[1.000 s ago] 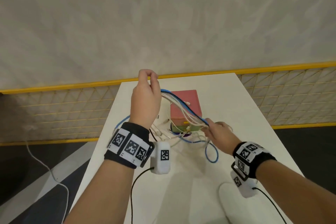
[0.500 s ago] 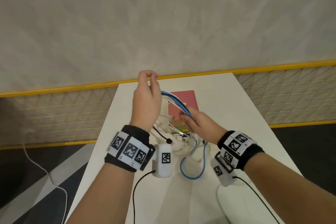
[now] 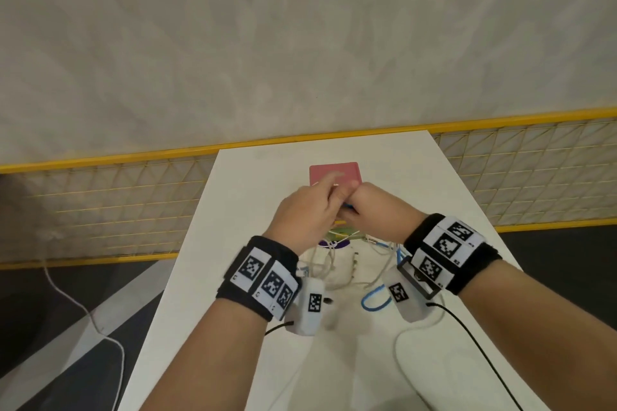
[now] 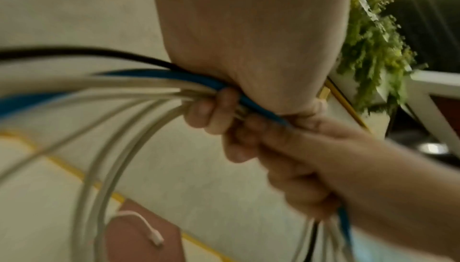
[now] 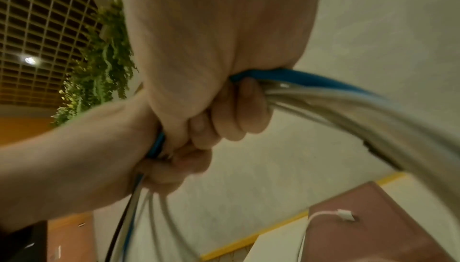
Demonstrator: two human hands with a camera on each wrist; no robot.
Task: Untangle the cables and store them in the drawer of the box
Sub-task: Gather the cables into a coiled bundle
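Note:
My left hand (image 3: 309, 213) and right hand (image 3: 370, 210) meet knuckle to knuckle just in front of the pink box (image 3: 334, 172). Both grip one bundle of cables. In the left wrist view, fingers (image 4: 214, 112) curl round the white, blue and black cable bundle (image 4: 139, 87), with the right hand (image 4: 298, 158) right below. In the right wrist view, the bundle (image 5: 323, 93) arcs away to the right. Loose ends hang onto the table, among them a blue loop (image 3: 374, 302). A white connector (image 5: 344, 215) lies on the box top. The box's front is mostly hidden by my hands.
The white table (image 3: 450, 227) runs narrow toward a plastered wall. A yellow mesh fence (image 3: 117, 203) stands on both sides. A white cord (image 3: 83, 310) trails on the dark floor at left. Black camera leads (image 3: 467, 337) hang from my wrists.
My left hand has come down from its raised position and my right hand has risen toward it. The stretched cable loop is now gathered between the two fists in front of the box.

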